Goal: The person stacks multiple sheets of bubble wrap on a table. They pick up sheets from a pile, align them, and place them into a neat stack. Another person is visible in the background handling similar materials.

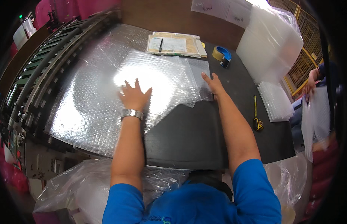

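Illumination is moderately bright over the work area, apparently from above. Specular glare saturates the center of the bubble-wrap sheet (102, 97), erasing surface detail just beyond the fingers of the left hand (135, 98); a second, smaller hotspot lies toward the sheet's left side. The dark tabletop (181, 138) returns little light. The mesh fence (310, 37) at upper right is dimmer. Fisheye distortion curves the roller conveyor (42, 58) at left, and black vignetting encloses the frame. The co-worker's translucent sheet (321, 115) appears blurred.
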